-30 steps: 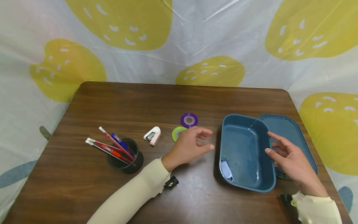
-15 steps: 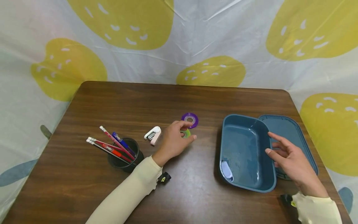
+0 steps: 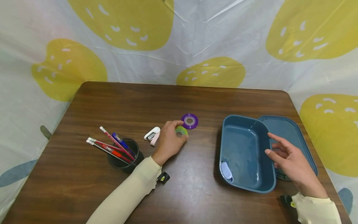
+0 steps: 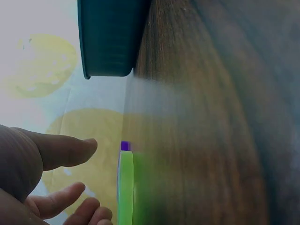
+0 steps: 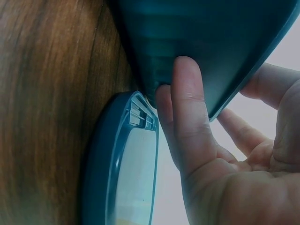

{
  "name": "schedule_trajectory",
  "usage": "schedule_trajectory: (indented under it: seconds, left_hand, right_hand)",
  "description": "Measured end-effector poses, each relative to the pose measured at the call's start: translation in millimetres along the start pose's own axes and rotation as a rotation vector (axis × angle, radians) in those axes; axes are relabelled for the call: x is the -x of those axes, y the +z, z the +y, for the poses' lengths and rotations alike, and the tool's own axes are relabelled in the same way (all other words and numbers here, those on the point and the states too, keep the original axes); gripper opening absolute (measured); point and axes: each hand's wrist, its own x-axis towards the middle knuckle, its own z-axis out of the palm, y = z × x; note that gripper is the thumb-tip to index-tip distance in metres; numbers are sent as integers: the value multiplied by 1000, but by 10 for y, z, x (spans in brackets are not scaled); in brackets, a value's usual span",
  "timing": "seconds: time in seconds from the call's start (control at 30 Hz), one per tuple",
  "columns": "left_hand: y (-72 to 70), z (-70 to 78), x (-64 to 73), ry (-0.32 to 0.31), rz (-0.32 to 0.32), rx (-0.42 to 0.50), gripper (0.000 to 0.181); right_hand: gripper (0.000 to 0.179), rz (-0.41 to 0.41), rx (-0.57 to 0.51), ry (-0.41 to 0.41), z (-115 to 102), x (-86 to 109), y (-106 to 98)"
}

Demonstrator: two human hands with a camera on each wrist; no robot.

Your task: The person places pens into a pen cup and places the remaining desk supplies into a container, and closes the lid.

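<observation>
My left hand [image 3: 169, 140] hovers over a green tape roll [image 3: 183, 128], thumb and index finger spread to either side of it. In the left wrist view, a gap shows between those fingers and the green roll's edge [image 4: 125, 187]. Just behind it lies a purple tape roll [image 3: 189, 126]. A blue plastic box [image 3: 243, 149] stands on the right, with a small pale blue object [image 3: 226, 170] in its near left corner. My right hand [image 3: 291, 161] holds the box's right wall, thumb and index finger at the rim, other fingers against the outside [image 5: 190, 112].
Partly under the box's right side lies its blue lid [image 3: 293, 140]. A white and pink mini stapler [image 3: 155, 138] sits left of my left hand. Further left, a black pen cup [image 3: 135, 165] holds several pencils and pens, leaning left. A patterned curtain [image 3: 134, 68] hangs behind the table [image 3: 134, 99].
My left hand has moved left from beside the box to the green tape roll, its thumb and index finger drawing closer together. My right hand has stayed at the box wall.
</observation>
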Motion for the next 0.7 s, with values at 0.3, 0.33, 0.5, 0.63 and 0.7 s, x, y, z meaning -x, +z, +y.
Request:
schedule_trajectory:
  seconds: [0.3,0.33,0.5,0.63,0.7]
  left_hand:
    - [7,-59,-13,-38,-2,-2,58]
    - [7,-63,-14,-37,-6,-6,58]
    - [0,-70,-21,-37,-25,-25,56]
    - [-10,-61,-23,-48,-47,-36,59]
    - [-13,-60,-23,-50,-56,-48,60]
  right_hand:
    - [72,-2,1,-2,-4,-4,-5]
    - [72,-2,2,-1,-4,-4,-5]
    - [72,5,7,6,-2,-8,-1]
    - [72,10,7,10,0,-13,6]
    - [72,11,8,10,-2,-12,9]
